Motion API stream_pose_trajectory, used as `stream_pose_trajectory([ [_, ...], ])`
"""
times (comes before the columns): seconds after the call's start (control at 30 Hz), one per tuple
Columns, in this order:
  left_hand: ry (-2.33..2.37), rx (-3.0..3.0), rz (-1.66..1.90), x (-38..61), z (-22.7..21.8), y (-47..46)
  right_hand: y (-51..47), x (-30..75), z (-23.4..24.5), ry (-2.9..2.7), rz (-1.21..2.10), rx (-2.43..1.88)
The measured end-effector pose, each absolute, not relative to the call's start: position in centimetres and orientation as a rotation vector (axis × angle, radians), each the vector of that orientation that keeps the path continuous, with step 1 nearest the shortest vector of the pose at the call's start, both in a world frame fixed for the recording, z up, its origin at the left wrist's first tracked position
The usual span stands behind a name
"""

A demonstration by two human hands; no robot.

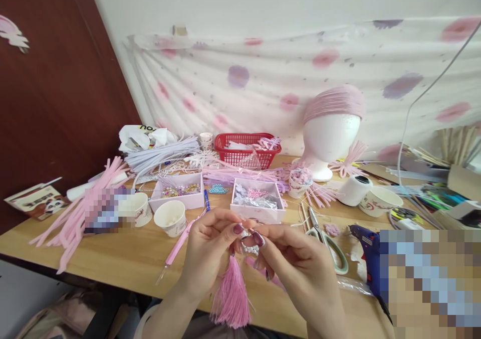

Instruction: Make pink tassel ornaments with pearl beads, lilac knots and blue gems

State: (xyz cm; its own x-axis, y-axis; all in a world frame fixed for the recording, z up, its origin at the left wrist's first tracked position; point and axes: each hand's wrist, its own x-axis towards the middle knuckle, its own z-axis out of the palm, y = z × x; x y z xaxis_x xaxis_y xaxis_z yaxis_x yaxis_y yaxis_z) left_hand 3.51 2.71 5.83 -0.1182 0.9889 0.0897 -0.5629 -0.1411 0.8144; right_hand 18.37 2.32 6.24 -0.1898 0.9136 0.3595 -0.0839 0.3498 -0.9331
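My left grip [210, 241] is clamped, thumb against finger, just above a pink tassel [232, 299], whose top meets my fingertips. The tassel hangs straight below, skirt loose, on my side of both hands; I think that lets the strands fall untangled, clear of my fingers. My right grip [298, 251] has its thumb and finger drawn together right beside the left's, though whatever lies between the tips is hidden. Bringing both pinches so close seems to me the way to manage something small. White beads [250, 248] show between my hands; I cannot tell whether they are held or lie behind.

Just beyond my grip, the white box [259, 214] holds small bags and pink beads, its walls likely there to stop loose pieces rolling. Left of my left hand stands a paper cup [170, 223] with pale pieces inside, probably for the same reason. A pink-handled tool [180, 243] lies between that cup and my left wrist, on the counter [124, 259]. Beyond my right hand are scissors [322, 236], handles toward me, and farther right a blue glue gun [366, 248], both placed, I judge, for an easy right-hand reach.
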Motion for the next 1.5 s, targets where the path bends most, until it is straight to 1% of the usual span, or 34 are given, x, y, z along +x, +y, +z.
stream_pose_trajectory([
  [0.27, 0.639, 0.599, 1.547, 3.8, 5.6, 2.8, 1.9, 16.9, 6.1, -1.469, 0.944, -0.799],
  [0.5, 0.652, 0.566, 1.518, 4.3, 6.1, 2.8, 1.7, 16.9, 5.9, -1.499, 0.843, -0.867],
  [0.77, 0.605, 0.563, 1.487, 4.1, 5.9, 2.9, 1.7, 17.1, 7.4, -1.557, 0.735, -0.848],
  [1.07, 0.579, 0.573, 1.462, 4.2, 6.2, 3.1, 1.9, 17.4, 7.0, -1.581, 0.908, -0.871],
  [1.27, 0.604, 0.594, 1.469, 4.2, 6.0, 3.3, 2.0, 17.5, 6.4, -1.591, 0.942, -0.879],
  [1.5, 0.476, 0.672, 1.501, 4.0, 5.3, 3.6, 2.1, 17.3, 6.3, -1.543, 0.979, -0.863],
])
